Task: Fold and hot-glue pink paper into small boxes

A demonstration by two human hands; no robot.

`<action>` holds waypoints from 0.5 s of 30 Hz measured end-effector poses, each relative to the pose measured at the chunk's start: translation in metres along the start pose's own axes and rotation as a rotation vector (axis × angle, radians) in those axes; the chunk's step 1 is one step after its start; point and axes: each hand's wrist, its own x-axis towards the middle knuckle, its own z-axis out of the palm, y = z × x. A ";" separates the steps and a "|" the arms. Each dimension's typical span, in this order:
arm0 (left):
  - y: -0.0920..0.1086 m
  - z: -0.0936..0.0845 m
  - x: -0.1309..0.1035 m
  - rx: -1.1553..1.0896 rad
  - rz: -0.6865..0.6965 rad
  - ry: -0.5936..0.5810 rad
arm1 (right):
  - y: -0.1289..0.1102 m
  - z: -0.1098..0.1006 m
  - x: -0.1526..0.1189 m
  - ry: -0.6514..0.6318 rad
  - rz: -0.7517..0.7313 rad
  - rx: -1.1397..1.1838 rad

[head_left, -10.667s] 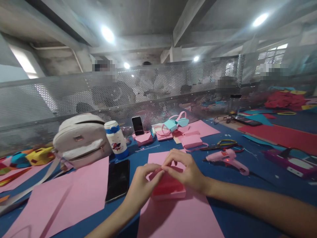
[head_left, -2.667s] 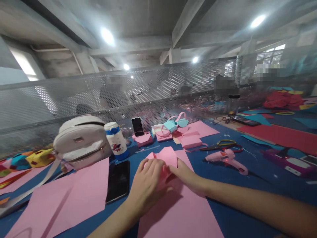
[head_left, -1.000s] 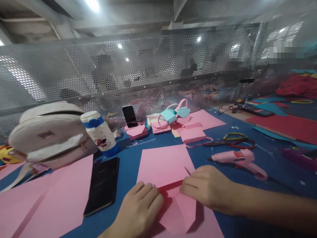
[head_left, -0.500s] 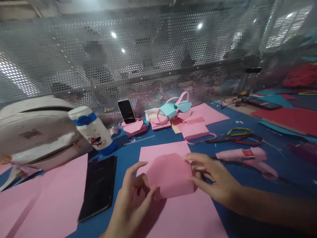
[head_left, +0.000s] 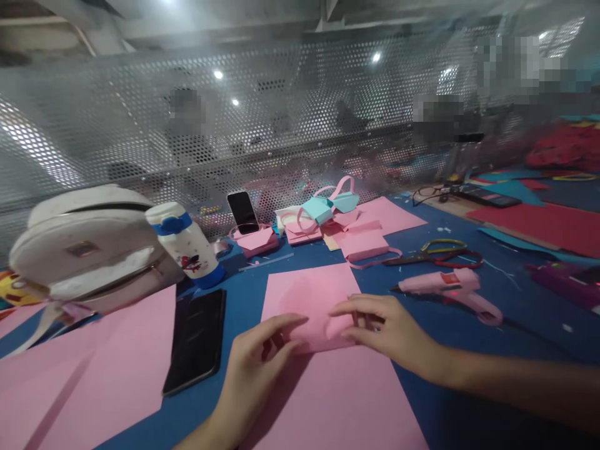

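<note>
A small folded pink paper piece [head_left: 315, 328] is held between my two hands, above a large pink sheet [head_left: 347, 400] on the blue table. My left hand [head_left: 257, 362] grips its left side, thumb in front and fingers on top. On the right side, my right hand [head_left: 391, 328] pinches it, fingers bent over the upper surface and thumb at the near edge. The piece's outline blends into the sheet behind it. Right of my right hand lies a pink glue gun [head_left: 452, 287], with scissors [head_left: 443, 253] just beyond.
A black phone [head_left: 199, 340] and another pink sheet [head_left: 112, 362] lie left. Behind them stand a bottle [head_left: 187, 247] and a pale backpack [head_left: 94, 244]. Small paper bags [head_left: 319, 212] sit before a perforated metal screen [head_left: 281, 119]. Red paper [head_left: 544, 228] lies far right.
The raised flap of the pink piece has folded down, and my fingers have moved inward over it. The whole view has shifted slightly.
</note>
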 end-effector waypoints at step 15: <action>-0.007 -0.009 0.000 0.026 0.157 -0.014 | 0.007 -0.008 0.005 -0.018 -0.283 -0.162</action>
